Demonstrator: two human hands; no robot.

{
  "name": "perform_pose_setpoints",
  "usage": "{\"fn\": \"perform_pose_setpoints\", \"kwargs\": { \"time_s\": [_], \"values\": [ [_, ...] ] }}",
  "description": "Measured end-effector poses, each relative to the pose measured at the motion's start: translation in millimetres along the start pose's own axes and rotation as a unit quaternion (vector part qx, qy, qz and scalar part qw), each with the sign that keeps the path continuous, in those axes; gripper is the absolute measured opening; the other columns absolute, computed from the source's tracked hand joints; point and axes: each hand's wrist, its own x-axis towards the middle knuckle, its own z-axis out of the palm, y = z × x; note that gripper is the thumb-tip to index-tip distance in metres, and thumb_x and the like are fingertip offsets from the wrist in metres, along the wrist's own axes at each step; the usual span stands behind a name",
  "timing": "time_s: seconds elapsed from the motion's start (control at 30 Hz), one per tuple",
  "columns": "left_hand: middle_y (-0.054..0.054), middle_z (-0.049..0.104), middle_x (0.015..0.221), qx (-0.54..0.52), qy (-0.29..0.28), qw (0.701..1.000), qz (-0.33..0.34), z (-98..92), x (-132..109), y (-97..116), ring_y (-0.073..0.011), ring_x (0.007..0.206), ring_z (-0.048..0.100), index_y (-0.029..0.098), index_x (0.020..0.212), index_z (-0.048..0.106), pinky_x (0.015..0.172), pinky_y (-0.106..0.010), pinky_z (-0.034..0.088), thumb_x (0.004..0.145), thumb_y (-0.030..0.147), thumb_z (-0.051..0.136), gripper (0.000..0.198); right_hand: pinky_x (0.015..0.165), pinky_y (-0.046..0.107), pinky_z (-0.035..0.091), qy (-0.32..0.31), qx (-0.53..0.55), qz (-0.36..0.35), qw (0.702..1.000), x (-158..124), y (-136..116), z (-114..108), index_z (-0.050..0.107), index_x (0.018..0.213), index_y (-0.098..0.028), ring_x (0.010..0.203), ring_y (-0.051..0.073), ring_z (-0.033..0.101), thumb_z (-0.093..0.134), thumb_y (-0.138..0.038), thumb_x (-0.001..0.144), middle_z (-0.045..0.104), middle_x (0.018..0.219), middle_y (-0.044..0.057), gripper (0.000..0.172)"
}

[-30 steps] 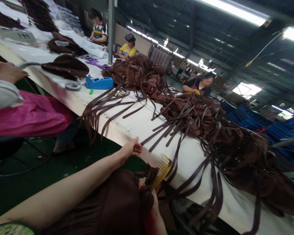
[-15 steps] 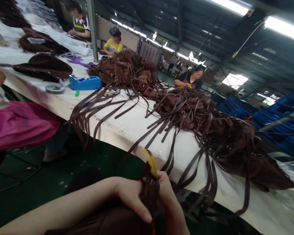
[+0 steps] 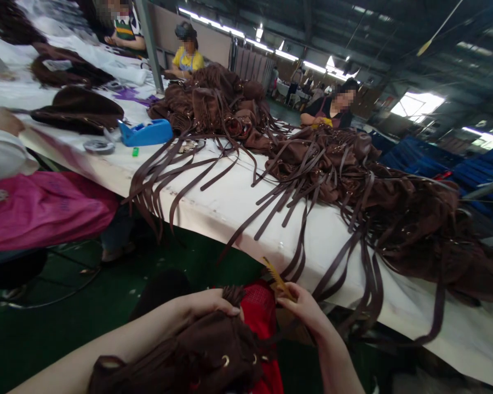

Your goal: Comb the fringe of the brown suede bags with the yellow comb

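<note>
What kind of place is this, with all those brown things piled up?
Probably a factory workshop, maybe for bags: a long white table bears a big heap of dark brown, bag-like pieces with straps, and bright white tube lights run in a row under a dark, beamed roof.

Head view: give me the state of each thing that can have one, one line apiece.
Left hand: closed on brown fringe
Brown fringe: bunched
Right hand: closed on yellow comb
Yellow comb: tilted, clear of the fringe
Tape dispenser: upright; loading unclear
Tape roll: lying flat
Bag pile: heaped
Ceiling lights: lit
</note>
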Motion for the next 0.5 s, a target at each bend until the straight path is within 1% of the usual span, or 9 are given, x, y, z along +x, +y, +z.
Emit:
{"fn": "perform_pose_setpoints", "kwargs": {
  "time_s": [0.03, 0.1, 0.13, 0.17, 0.2, 0.23, 0.33, 0.43, 0.5],
  "values": [
    [-0.004, 0.070, 0.075, -0.006, -0.004, 1.000, 0.004, -2.3, -1, -2, -0.0182, 0.071, 0.063, 0.013, 0.079, 0.073, 0.075, -0.029, 0.048, 0.064, 0.028, 0.067, 0.022, 0.075, 0.031, 0.049, 0.029, -0.014, 0.000, 0.999, -2, 6, 2, 0.064, 0.096, -0.015, 0.077, 0.019, 0.063, 0.066, -0.046, 0.074, 0.067, 0.085, 0.006, 0.038],
    [-0.005, 0.070, 0.074, -0.012, 0.002, 1.000, 0.001, -3.0, 0, -4, -0.0182, 0.070, 0.063, 0.012, 0.078, 0.073, 0.074, -0.029, 0.048, 0.063, 0.027, 0.067, 0.022, 0.059, 0.028, 0.048, 0.069, -0.024, -0.006, 0.997, -9, 10, 12, 0.062, 0.101, -0.014, 0.055, 0.015, 0.057, 0.049, -0.055, 0.085, 0.066, 0.075, 0.004, 0.046],
    [-0.005, 0.070, 0.075, -0.014, 0.005, 1.000, -0.004, -1.7, 1, -3, -0.0183, 0.070, 0.063, 0.012, 0.078, 0.073, 0.074, -0.029, 0.048, 0.062, 0.026, 0.067, 0.022, 0.052, 0.027, 0.045, 0.076, -0.027, -0.012, 0.997, -14, 7, 20, 0.061, 0.104, -0.015, 0.047, 0.013, 0.052, 0.040, -0.057, 0.088, 0.064, 0.069, 0.003, 0.050],
    [-0.005, 0.070, 0.076, -0.015, 0.006, 1.000, -0.007, 0.3, 1, -2, -0.0183, 0.070, 0.063, 0.012, 0.077, 0.073, 0.074, -0.029, 0.047, 0.062, 0.026, 0.067, 0.022, 0.048, 0.026, 0.042, 0.072, -0.037, -0.024, 0.996, -19, 2, 28, 0.060, 0.107, -0.016, 0.043, 0.013, 0.049, 0.035, -0.058, 0.090, 0.062, 0.066, 0.001, 0.053],
    [-0.005, 0.070, 0.075, -0.016, 0.007, 1.000, -0.009, 2.6, 2, 0, -0.0180, 0.070, 0.063, 0.012, 0.077, 0.073, 0.074, -0.029, 0.047, 0.061, 0.025, 0.067, 0.021, 0.049, 0.026, 0.042, 0.057, -0.055, -0.042, 0.996, -24, -4, 37, 0.061, 0.108, -0.017, 0.045, 0.013, 0.050, 0.033, -0.058, 0.091, 0.062, 0.065, 0.001, 0.052],
    [-0.004, 0.070, 0.074, -0.018, 0.009, 1.000, -0.009, 5.1, 3, 1, -0.0178, 0.070, 0.063, 0.012, 0.076, 0.073, 0.074, -0.029, 0.047, 0.060, 0.024, 0.068, 0.020, 0.052, 0.025, 0.043, 0.035, -0.084, -0.062, 0.994, -29, -10, 46, 0.062, 0.107, -0.019, 0.050, 0.014, 0.054, 0.034, -0.056, 0.091, 0.063, 0.067, 0.002, 0.049],
    [-0.002, 0.070, 0.074, -0.021, 0.017, 1.000, -0.009, 11.3, 4, 2, -0.0180, 0.072, 0.063, 0.014, 0.076, 0.073, 0.078, -0.029, 0.047, 0.058, 0.022, 0.070, 0.020, 0.064, 0.023, 0.043, -0.033, -0.194, -0.104, 0.975, -35, -25, 68, 0.065, 0.099, -0.025, 0.069, 0.017, 0.062, 0.034, -0.049, 0.093, 0.067, 0.075, 0.002, 0.040],
    [-0.001, 0.071, 0.078, -0.017, 0.024, 0.999, -0.025, 13.7, 4, -2, -0.0194, 0.078, 0.063, 0.016, 0.078, 0.072, 0.082, -0.030, 0.047, 0.056, 0.028, 0.074, 0.025, 0.062, 0.022, 0.040, -0.072, -0.268, -0.109, 0.954, -28, -25, 81, 0.064, 0.092, -0.024, 0.069, 0.016, 0.062, 0.027, -0.041, 0.097, 0.068, 0.075, 0.002, 0.041],
    [-0.001, 0.071, 0.082, 0.016, 0.027, 0.999, -0.016, 15.0, 5, -4, -0.0199, 0.082, 0.063, 0.016, 0.083, 0.071, 0.084, -0.031, 0.047, 0.059, 0.035, 0.075, 0.031, 0.060, 0.021, 0.038, -0.083, -0.291, -0.108, 0.947, -21, -20, 87, 0.063, 0.087, -0.022, 0.068, 0.015, 0.062, 0.026, -0.036, 0.097, 0.068, 0.074, 0.002, 0.041]
  ]
}}
